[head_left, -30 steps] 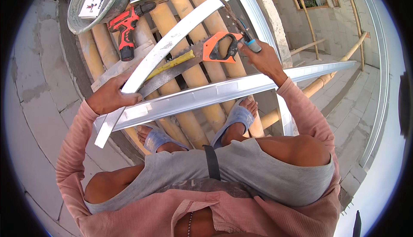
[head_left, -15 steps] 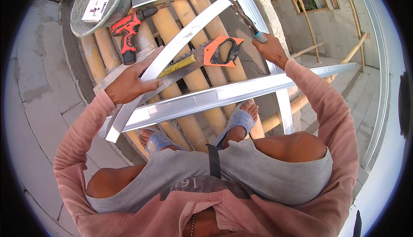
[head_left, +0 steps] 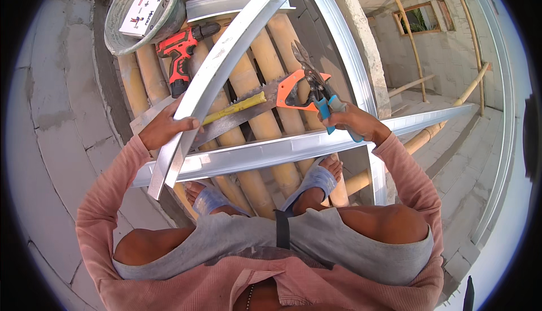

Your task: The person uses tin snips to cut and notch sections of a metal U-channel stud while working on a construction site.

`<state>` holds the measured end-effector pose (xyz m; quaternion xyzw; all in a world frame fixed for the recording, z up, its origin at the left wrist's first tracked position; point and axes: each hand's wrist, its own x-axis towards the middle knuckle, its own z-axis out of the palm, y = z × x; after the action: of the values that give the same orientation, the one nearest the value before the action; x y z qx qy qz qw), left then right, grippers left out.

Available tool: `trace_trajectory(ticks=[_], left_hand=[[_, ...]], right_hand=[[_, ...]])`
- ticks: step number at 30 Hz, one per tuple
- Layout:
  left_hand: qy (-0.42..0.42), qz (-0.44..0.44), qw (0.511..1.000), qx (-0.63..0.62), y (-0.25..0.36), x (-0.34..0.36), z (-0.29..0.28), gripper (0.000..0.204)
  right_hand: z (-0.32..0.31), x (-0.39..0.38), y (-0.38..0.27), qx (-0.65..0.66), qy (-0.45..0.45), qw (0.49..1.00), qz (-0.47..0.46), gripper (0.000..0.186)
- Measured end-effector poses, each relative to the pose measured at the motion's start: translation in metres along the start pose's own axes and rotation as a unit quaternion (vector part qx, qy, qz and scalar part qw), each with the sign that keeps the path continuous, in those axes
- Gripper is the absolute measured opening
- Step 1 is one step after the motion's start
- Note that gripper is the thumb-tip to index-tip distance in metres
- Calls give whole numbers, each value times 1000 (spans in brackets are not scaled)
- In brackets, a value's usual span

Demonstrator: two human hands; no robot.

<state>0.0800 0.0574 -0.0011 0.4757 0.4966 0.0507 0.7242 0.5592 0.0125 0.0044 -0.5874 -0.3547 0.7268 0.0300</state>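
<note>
My left hand [head_left: 167,127] is closed around the near part of a long metal channel [head_left: 228,57], thumb on top. This channel slants away from me toward the upper middle. In my right hand [head_left: 361,122] is a pair of tin snips [head_left: 317,85] with blue and grey handles. Its handles are spread and its dark jaws point away from me, apart from the channel. Beneath the snips lies a handsaw [head_left: 285,92] with an orange handle; its blade runs left under the held channel, alongside a yellow strip [head_left: 234,107].
Bamboo poles [head_left: 248,82] form the platform under my feet. Another metal channel [head_left: 271,154] lies across in front of me, and one more [head_left: 341,48] runs along the right. A red cordless drill [head_left: 179,54], a bucket with a box [head_left: 113,34] and a short channel [head_left: 220,7] stand beyond.
The snips have come away from the far end of the held channel and back toward me, their handles now spread. The held channel has turned to point more steeply away.
</note>
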Motion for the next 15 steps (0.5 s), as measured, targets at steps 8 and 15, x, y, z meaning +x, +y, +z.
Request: trace_trajectory(ticks=[8,15], left_hand=[[-79,-71,991,-79,7,-6,2,90],[-117,-93,976,-156,6,-9,5,89]], right_hand=[[33,2,-31,-140,58,987,-61,89],[41,3,-25,-146,49,986,-69,71]])
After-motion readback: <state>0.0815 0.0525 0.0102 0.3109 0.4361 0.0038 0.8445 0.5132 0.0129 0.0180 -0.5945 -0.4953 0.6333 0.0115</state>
